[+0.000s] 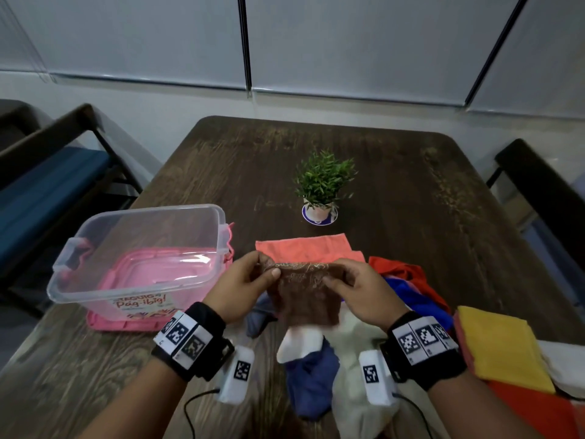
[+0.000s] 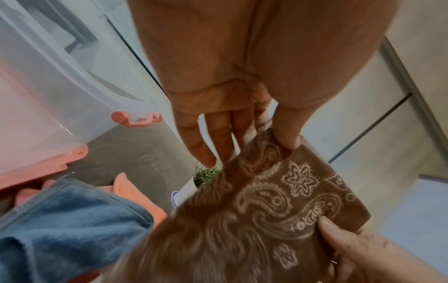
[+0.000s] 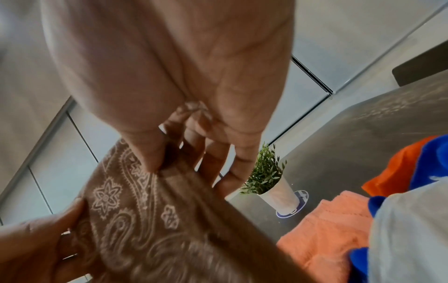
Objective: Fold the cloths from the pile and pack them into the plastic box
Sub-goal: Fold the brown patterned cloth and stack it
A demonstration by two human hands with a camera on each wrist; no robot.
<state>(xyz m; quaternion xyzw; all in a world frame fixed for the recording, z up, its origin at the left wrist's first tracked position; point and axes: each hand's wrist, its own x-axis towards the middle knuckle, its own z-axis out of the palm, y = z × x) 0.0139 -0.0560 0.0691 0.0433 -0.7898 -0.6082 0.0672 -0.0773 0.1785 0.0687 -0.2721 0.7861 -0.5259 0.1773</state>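
Brown paisley cloth (image 1: 304, 293) held up above the pile (image 1: 316, 369), pinched at its top edge by left hand (image 1: 243, 286) and right hand (image 1: 361, 296), thumb against fingers (image 2: 288, 134) at each corner. Seemingly the start of a fold; next calls for bringing edges together evenly, then packing into the plastic box (image 1: 139, 258), open at left on the worktop (image 1: 411, 191). Paisley print sharp only in wrist views; pile and box layout clear only from the head.
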